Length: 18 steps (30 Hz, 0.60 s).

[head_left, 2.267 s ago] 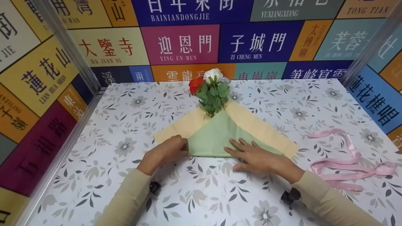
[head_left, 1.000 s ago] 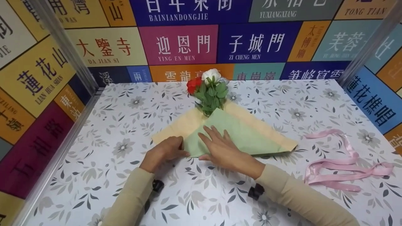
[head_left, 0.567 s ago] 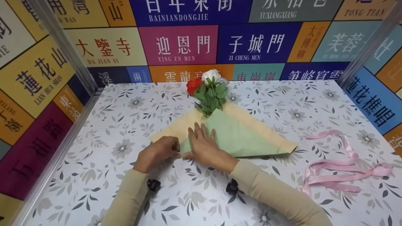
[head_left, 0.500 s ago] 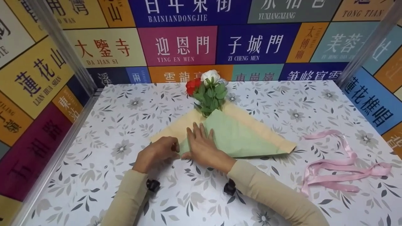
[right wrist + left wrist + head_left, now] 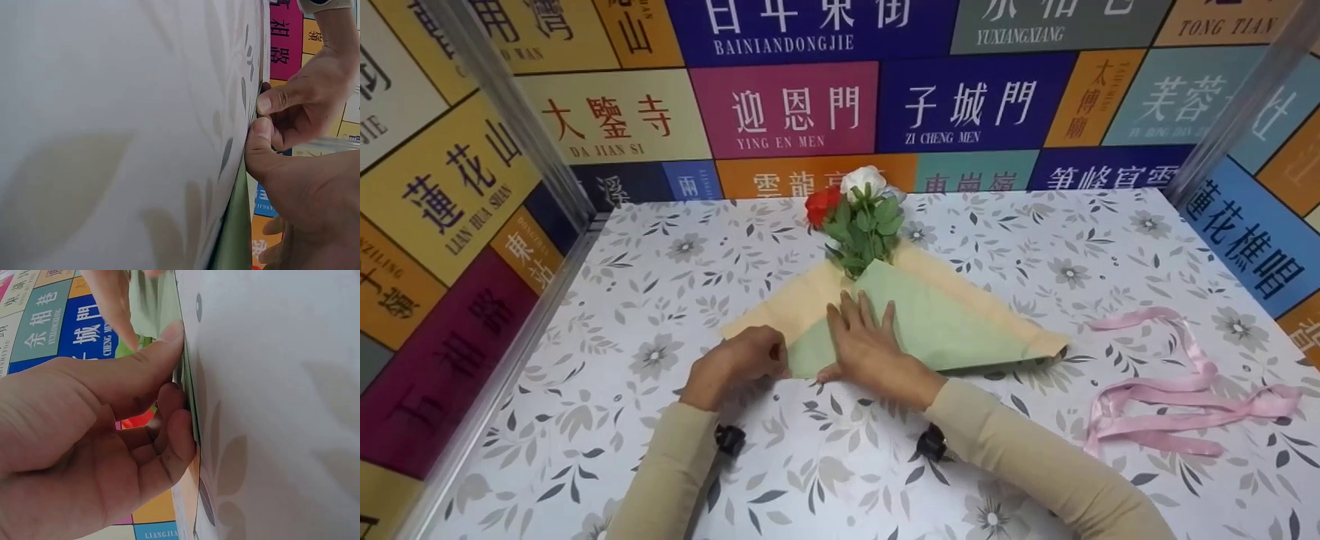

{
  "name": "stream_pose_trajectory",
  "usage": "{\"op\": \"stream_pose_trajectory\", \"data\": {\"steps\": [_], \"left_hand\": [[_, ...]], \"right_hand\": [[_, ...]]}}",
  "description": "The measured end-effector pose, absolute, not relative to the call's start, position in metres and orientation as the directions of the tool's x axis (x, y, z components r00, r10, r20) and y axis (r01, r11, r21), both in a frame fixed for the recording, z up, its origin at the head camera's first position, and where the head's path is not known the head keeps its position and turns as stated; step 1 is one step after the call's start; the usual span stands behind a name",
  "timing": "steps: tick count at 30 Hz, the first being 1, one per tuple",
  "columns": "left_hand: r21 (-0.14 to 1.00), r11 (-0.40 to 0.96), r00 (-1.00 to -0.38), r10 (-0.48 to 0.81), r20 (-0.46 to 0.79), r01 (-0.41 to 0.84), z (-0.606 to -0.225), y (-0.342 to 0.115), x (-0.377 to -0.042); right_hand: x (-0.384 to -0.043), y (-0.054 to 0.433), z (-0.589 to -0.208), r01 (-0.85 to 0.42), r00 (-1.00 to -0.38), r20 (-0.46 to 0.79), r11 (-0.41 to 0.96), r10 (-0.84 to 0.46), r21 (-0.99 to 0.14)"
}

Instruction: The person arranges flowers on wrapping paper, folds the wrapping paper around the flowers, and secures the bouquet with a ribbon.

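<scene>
A folded sheet of wrapping paper [image 5: 945, 322], green with cream borders, lies round the stems of a small bouquet [image 5: 866, 229]. Its red flower [image 5: 823, 206] and white flower [image 5: 863, 182] stick out at the far side above green leaves. At the paper's left front corner, my left hand [image 5: 735, 366] pinches the edge between thumb and curled fingers, as the left wrist view shows close up. My right hand [image 5: 874, 349] lies spread on the green part just right of it, fingers pointing away. In the right wrist view, its thumb [image 5: 261, 132] sits at the front edge beside my left hand [image 5: 312, 93].
Pink ribbon [image 5: 1166, 401] lies in loose loops on the table at the right. A white cloth with grey flowers [image 5: 997, 480] covers the table. Panels with printed characters [image 5: 784, 109] stand behind and at both sides.
My right hand has slid left across the paper from its right half, then back slightly right. The left hand stays at the left corner. The paper's right corner is slightly raised now.
</scene>
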<state>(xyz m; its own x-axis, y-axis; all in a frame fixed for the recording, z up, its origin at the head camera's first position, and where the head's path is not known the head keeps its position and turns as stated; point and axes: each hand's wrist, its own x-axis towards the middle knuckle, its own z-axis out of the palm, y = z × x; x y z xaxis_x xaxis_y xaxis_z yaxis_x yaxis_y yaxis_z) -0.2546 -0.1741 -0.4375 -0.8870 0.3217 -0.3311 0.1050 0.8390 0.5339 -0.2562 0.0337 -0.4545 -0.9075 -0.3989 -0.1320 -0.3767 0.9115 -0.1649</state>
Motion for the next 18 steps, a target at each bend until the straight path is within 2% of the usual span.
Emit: {"op": "stream_pose_trajectory", "data": {"steps": [8,18], "left_hand": [[0.530,0.846,-0.885,0.294,-0.362,0.064,-0.436,-0.174,-0.254],[0.527,0.847,-0.877,0.308,-0.368,0.077,-0.437,-0.173,-0.254]], "right_hand": [[-0.260,0.067,-0.446,-0.340,-0.899,-0.219,0.920,-0.379,-0.193],[-0.258,0.125,-0.445,-0.306,-0.903,-0.221,0.912,-0.370,-0.274]]}}
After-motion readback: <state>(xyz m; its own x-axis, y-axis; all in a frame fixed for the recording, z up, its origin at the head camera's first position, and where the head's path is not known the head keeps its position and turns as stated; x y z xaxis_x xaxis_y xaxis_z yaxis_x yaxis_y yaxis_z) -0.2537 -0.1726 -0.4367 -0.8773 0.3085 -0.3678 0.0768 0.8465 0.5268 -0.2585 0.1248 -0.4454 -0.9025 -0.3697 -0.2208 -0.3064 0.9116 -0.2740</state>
